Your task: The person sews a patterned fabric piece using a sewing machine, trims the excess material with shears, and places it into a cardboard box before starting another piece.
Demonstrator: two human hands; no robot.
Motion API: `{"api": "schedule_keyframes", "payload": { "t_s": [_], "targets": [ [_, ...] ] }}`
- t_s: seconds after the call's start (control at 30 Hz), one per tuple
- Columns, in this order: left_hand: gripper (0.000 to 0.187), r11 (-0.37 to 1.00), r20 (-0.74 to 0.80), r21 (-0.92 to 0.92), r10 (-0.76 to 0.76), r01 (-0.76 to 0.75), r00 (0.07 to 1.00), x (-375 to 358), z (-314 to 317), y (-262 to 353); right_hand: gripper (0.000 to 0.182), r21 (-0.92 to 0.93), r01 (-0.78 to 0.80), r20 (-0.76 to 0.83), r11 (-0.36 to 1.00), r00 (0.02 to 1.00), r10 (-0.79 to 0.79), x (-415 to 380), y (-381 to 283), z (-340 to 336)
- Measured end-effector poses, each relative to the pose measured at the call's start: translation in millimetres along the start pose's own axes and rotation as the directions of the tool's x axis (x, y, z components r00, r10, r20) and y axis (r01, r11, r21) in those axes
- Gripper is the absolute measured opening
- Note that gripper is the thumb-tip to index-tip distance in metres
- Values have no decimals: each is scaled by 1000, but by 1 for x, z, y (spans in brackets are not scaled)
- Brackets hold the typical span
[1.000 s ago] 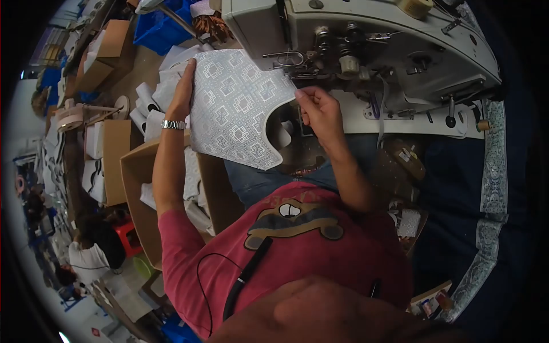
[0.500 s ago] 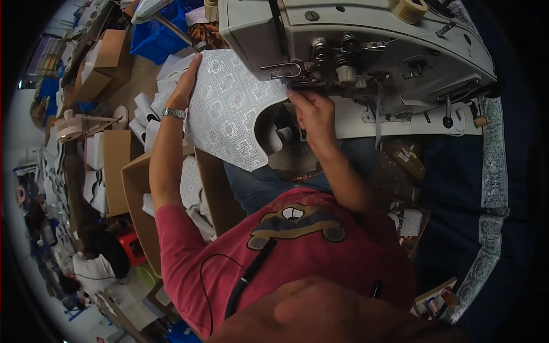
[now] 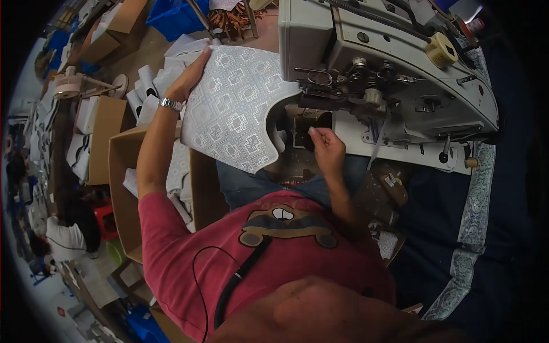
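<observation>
A pale grey patterned fabric panel [image 3: 231, 108] with a curved cut-out and a bound edge reaches up to the needle area of an industrial sewing machine [image 3: 309, 43]. Along the panel's left edge, my left hand [image 3: 191, 75] grips it with the fingers stretched out straight; its thumb is hidden. My right hand [image 3: 329, 151] is apart from the panel, below the machine head. Its thumb and forefinger are pressed together, and anything between them is too small to make out.
An open cardboard box [image 3: 127, 188] with pale pieces stands left of my legs. More boxes and rolled pieces [image 3: 146, 86] lie beyond it. A blue crate [image 3: 180, 18] is at the back. A patterned strip [image 3: 476, 211] runs down the dark cloth at right.
My right hand has left the panel's edge by the needle area and drawn down toward my body. The left hand still holds the panel. The camera view has shifted.
</observation>
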State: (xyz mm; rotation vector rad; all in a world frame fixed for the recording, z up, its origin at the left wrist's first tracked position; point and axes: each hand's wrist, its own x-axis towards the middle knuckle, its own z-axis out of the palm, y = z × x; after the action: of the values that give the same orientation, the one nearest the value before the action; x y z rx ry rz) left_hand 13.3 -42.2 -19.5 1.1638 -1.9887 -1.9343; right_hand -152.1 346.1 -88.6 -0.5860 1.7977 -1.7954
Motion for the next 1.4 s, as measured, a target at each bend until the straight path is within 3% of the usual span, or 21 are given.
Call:
{"api": "schedule_keyframes", "payload": {
  "t_s": [0.07, 0.17, 0.2, 0.23, 0.43, 0.5, 0.63, 0.67, 0.77, 0.83, 0.9, 0.93, 1.0, 1.07, 1.1, 1.17, 1.2, 1.27, 1.37, 1.4],
  "targets": [
    [84, 999, 25, -24, 28, -27, 999, -16, -2, -9, 20, 4, -52, -10, 999, 999, 52, -6, 23, -25],
    [67, 998, -44, 21, 65, -64, 997, -56, 9, -15, 18, -7, -124, -60, 992, 991, 124, -15, 24, -49],
    [65, 993, -61, -82, 78, -83, 995, -68, 15, -17, 18, -18, -142, -99, 990, 985, 139, -16, 19, -53],
    [64, 977, -81, -185, 90, -104, 993, -78, 19, -19, 18, -22, -143, -98, 989, 985, 140, -16, 14, -57],
    [57, 974, -217, -188, 88, -130, 972, -100, 26, -29, 19, -49, -92, -172, 995, 982, 82, -18, -16, -83],
    [58, 977, -224, -159, 103, -141, 969, -102, 24, -30, 19, -157, -11, -238, 988, 971, -27, -16, -24, -91],
    [61, 973, -243, -90, 186, -213, 952, -106, 26, -33, 20, -156, 111, -319, 982, 935, -156, -18, -71, -108],
    [61, 969, -226, -123, 181, -213, 957, -108, 26, -32, 21, -206, 202, -336, 958, 904, -263, -18, -86, -117],
    [60, 955, -172, -214, 168, -204, 971, -115, 34, -25, 22, -334, 482, -370, 810, 723, -583, -8, -134, -158],
    [59, 946, -162, -260, 154, -193, 975, -114, 32, -24, 23, -455, 520, -458, 723, 559, -691, 10, -187, -182],
    [56, 947, -192, -192, 222, -259, 956, -110, 28, -36, 24, -691, 429, -428, 582, 406, -807, 37, -245, -208],
    [56, 946, -184, -189, 228, -262, 956, -108, 26, -39, 27, -659, 388, -499, 645, 416, -760, 59, -267, -234],
    [55, 917, -155, -350, 145, -192, 977, -105, 24, -42, 36, -945, 143, -246, 295, 286, -926, 105, -307, -277],
    [54, 915, -153, -355, 147, -193, 977, -103, 24, -43, 49, -941, -225, -337, 253, 543, -769, 140, -334, -311],
    [54, 911, -156, -367, 142, -190, 978, -104, 25, -44, 49, -941, -223, -338, 256, 549, -765, 156, -334, -331],
    [53, 908, -157, -371, 147, -196, 977, -100, 23, -47, 60, -831, -162, -419, 533, 811, -408, 184, -324, -359],
    [53, 903, -157, -379, 153, -202, 976, -100, 20, -53, 64, -802, -108, -414, 588, 809, -417, 179, -321, -360],
    [53, 910, -172, -381, 102, -162, 980, -98, 15, -60, 68, -743, -33, -458, 668, 754, -472, 159, -306, -352],
    [53, 927, -202, -341, 91, -157, 975, -102, 15, -60, 68, -645, -21, -680, 764, 471, -562, 143, -266, -342],
    [53, 936, -213, -301, 121, -183, 970, -101, 18, -57, 69, -639, 3, -696, 769, 423, -580, 139, -254, -340]
  ]
}}
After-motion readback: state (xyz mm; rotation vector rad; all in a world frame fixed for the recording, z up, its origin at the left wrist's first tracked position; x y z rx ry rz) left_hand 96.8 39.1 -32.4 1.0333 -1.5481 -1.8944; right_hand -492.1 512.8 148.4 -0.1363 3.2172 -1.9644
